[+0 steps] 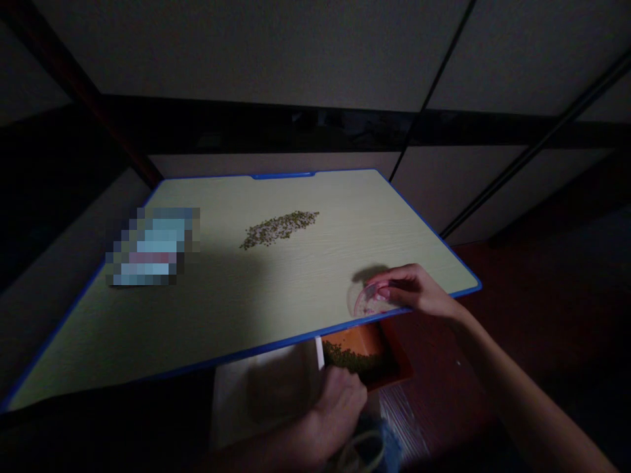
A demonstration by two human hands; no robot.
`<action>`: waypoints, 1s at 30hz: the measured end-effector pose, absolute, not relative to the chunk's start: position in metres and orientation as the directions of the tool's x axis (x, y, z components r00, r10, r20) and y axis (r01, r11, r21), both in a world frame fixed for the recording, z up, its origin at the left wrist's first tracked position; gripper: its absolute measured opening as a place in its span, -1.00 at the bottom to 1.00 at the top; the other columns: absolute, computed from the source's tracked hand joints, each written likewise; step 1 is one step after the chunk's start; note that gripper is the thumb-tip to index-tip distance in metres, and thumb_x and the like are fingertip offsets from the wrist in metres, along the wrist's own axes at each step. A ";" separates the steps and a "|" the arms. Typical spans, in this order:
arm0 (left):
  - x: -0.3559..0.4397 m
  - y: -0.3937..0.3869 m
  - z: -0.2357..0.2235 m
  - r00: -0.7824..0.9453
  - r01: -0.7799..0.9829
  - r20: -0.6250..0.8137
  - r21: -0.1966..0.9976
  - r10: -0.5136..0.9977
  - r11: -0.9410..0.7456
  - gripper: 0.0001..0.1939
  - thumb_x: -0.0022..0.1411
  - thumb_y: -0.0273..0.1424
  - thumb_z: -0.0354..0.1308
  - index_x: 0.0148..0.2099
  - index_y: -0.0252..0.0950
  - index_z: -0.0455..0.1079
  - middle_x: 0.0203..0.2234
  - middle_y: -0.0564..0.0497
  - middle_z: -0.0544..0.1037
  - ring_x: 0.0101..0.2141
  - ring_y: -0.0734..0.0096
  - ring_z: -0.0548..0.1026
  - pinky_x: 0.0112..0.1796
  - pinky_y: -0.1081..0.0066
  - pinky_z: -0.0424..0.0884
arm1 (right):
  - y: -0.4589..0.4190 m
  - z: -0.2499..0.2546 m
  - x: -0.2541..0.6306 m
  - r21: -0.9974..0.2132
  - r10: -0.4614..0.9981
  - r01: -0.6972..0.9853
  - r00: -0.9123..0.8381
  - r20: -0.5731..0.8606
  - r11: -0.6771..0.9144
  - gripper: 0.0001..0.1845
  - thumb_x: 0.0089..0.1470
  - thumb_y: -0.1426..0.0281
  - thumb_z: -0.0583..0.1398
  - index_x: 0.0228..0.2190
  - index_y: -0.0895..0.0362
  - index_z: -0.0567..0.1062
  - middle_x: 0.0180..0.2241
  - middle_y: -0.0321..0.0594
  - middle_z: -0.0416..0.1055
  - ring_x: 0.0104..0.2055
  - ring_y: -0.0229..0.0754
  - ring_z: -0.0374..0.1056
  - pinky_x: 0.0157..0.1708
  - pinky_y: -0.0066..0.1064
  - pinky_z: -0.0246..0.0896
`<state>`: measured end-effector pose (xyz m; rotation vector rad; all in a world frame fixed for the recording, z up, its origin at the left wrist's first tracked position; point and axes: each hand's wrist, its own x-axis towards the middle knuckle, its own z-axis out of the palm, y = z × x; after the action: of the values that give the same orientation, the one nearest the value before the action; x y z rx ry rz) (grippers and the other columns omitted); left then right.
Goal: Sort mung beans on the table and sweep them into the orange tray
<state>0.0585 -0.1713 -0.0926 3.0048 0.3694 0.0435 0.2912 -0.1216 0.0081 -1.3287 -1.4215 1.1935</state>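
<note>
Near the front right edge of the folding table (315,289), my right hand (414,288) pinches a small clear round container (365,302) with pink markings, tilted low over the tabletop. A pile of small greenish-brown pieces like seeds or peppercorns (280,228) is spread in a long patch toward the back of the table. Below the front edge, my left hand (341,397) is closed beside the rim of a white box (319,351). Its fingertips are hidden, so what it grips does not show. An orange tray (401,358) with more of the same pieces (352,358) lies just beyond that hand.
A blurred-out pale blue object (155,246) stands or lies at the table's left side. Pale cabinet panels (276,59) rise behind the table. Reddish floor (444,394) shows on the right, and crinkled clear plastic (401,420) lies below the tray.
</note>
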 end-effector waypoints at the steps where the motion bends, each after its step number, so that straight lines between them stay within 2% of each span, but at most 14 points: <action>1: 0.062 -0.169 -0.088 0.966 0.253 0.024 0.121 0.257 -0.960 -0.97 0.05 -0.60 0.21 -0.42 -0.44 0.42 -0.51 -0.11 0.53 -0.48 0.19 0.50 -0.45 0.30 0.40 | -0.121 0.008 0.291 -0.979 0.996 0.203 -0.089 -0.028 -0.010 -0.79 -0.10 0.45 0.29 -0.33 0.12 0.63 -0.47 -0.24 0.56 -0.48 -0.28 0.39 -0.50 -0.48 0.24; 3: 0.066 -0.162 -0.078 0.958 0.274 0.051 0.129 0.282 -0.953 -0.84 0.08 -0.44 0.25 -0.51 -0.36 0.40 -0.64 0.01 0.49 -0.62 0.28 0.45 -0.60 0.37 0.32 | -0.121 0.009 0.289 -0.978 0.997 0.208 -0.068 -0.040 -0.026 -0.80 -0.10 0.44 0.29 -0.33 0.12 0.63 -0.47 -0.24 0.56 -0.49 -0.29 0.38 -0.51 -0.49 0.23; 6: 0.060 -0.150 -0.066 0.947 0.274 0.145 0.108 0.287 -0.956 -0.79 0.13 -0.31 0.22 -0.50 -0.29 0.39 -0.61 0.06 0.51 -0.63 0.33 0.45 -0.65 0.39 0.26 | -0.122 0.010 0.285 -0.975 0.997 0.219 -0.046 -0.061 -0.049 -0.83 -0.11 0.40 0.30 -0.37 0.11 0.64 -0.50 -0.25 0.55 -0.52 -0.29 0.36 -0.53 -0.48 0.21; 10: 0.027 -0.129 -0.053 0.943 0.185 0.276 0.039 0.189 -0.982 -0.77 0.08 -0.37 0.27 -0.54 -0.27 0.31 -0.64 0.16 0.47 -0.65 0.47 0.40 -0.64 0.41 0.19 | -0.121 0.007 0.285 -0.971 0.998 0.232 -0.024 -0.056 -0.049 -0.80 -0.09 0.32 0.31 -0.37 0.13 0.64 -0.48 -0.20 0.55 -0.50 -0.25 0.35 -0.49 -0.43 0.20; 12: 0.006 -0.114 -0.043 0.907 0.155 0.388 0.046 0.161 -0.987 -0.76 0.07 -0.36 0.30 -0.50 -0.27 0.29 -0.62 0.19 0.46 -0.60 0.54 0.40 -0.54 0.46 0.26 | -0.118 0.005 0.287 -0.978 0.998 0.201 -0.028 -0.062 -0.055 -0.78 -0.11 0.29 0.32 -0.37 0.13 0.64 -0.49 -0.20 0.54 -0.50 -0.25 0.34 -0.49 -0.43 0.19; 14: -0.009 -0.097 -0.029 0.875 0.100 0.467 0.080 0.125 -0.992 -0.80 0.17 -0.42 0.22 -0.44 -0.28 0.28 -0.60 0.22 0.43 -0.57 0.62 0.37 -0.46 0.53 0.28 | -0.112 0.004 0.290 -0.985 0.998 0.162 -0.022 -0.065 -0.061 -0.76 -0.14 0.27 0.35 -0.38 0.13 0.64 -0.53 -0.23 0.51 -0.53 -0.27 0.30 -0.53 -0.45 0.15; 15: -0.014 -0.088 -0.020 0.851 0.039 0.520 0.070 0.069 -0.997 -0.79 0.23 -0.41 0.16 -0.45 -0.29 0.26 -0.62 0.22 0.40 -0.59 0.65 0.34 -0.49 0.54 0.25 | -0.107 0.003 0.291 -0.988 0.998 0.141 -0.004 -0.066 -0.065 -0.74 -0.15 0.26 0.36 -0.37 0.14 0.64 -0.56 -0.25 0.48 -0.56 -0.29 0.27 -0.56 -0.47 0.12; 17: -0.016 -0.071 -0.003 0.819 0.014 0.573 0.005 0.015 -1.000 -0.77 0.29 -0.44 0.07 -0.45 -0.29 0.25 -0.60 0.20 0.41 -0.59 0.63 0.31 -0.51 0.49 0.22 | -0.095 0.004 0.292 -0.995 0.996 0.081 0.072 -0.055 -0.061 -0.71 -0.19 0.28 0.38 -0.35 0.13 0.63 -0.58 -0.29 0.44 -0.59 -0.31 0.24 -0.61 -0.50 0.07; 19: -0.012 -0.055 0.009 0.806 0.025 0.591 -0.097 -0.038 -0.995 -0.73 0.28 -0.45 0.03 -0.50 -0.28 0.22 -0.64 0.16 0.37 -0.60 0.54 0.29 -0.55 0.40 0.15 | -0.078 0.007 0.290 -1.000 0.985 -0.007 0.174 -0.021 -0.020 -0.68 -0.25 0.32 0.41 -0.34 0.13 0.62 -0.55 -0.29 0.45 -0.55 -0.29 0.28 -0.57 -0.48 0.13; 21: -0.005 -0.042 0.014 0.825 0.014 0.559 -0.162 -0.080 -0.987 -0.69 0.27 -0.46 0.00 -0.55 -0.27 0.20 -0.68 0.14 0.33 -0.66 0.50 0.24 -0.60 0.36 0.10 | -0.058 0.010 0.287 -0.994 0.965 -0.101 0.262 0.014 0.042 -0.64 -0.33 0.35 0.43 -0.37 0.19 0.61 -0.56 -0.25 0.45 -0.53 -0.24 0.32 -0.50 -0.40 0.22; 23: 0.000 -0.033 0.012 0.883 -0.017 0.459 -0.170 -0.094 -0.985 -0.71 0.24 -0.46 0.02 -0.56 -0.26 0.20 -0.68 0.14 0.34 -0.68 0.49 0.23 -0.61 0.35 0.10 | -0.036 0.012 0.283 -0.993 0.953 -0.092 0.300 0.040 0.070 -0.57 -0.32 0.31 0.42 -0.32 0.20 0.59 -0.54 -0.22 0.48 -0.52 -0.22 0.34 -0.48 -0.37 0.25; 27: 0.007 -0.026 0.006 0.959 -0.045 0.276 -0.070 -0.063 -0.996 -0.75 0.16 -0.44 0.11 -0.55 -0.28 0.24 -0.66 0.14 0.40 -0.68 0.52 0.29 -0.62 0.38 0.11 | 0.008 0.010 0.281 -0.995 0.929 -0.035 0.362 0.071 0.090 -0.48 -0.42 0.34 0.42 -0.28 0.19 0.55 -0.48 -0.22 0.52 -0.52 -0.23 0.36 -0.49 -0.39 0.27; 30: 0.014 -0.023 0.008 0.975 -0.020 0.221 -0.001 -0.019 -1.000 -0.76 0.13 -0.44 0.14 -0.58 -0.29 0.28 -0.68 0.13 0.42 -0.68 0.51 0.32 -0.66 0.39 0.05 | 0.036 0.006 0.283 -0.989 0.891 -0.001 0.434 0.135 0.150 -0.46 -0.48 0.30 0.43 -0.32 0.15 0.50 -0.52 -0.26 0.51 -0.47 -0.19 0.41 -0.39 -0.34 0.33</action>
<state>0.0137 -0.0230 0.0085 3.1209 -0.0307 0.3489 0.2834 0.0360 0.0057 -1.2579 -0.9184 0.7905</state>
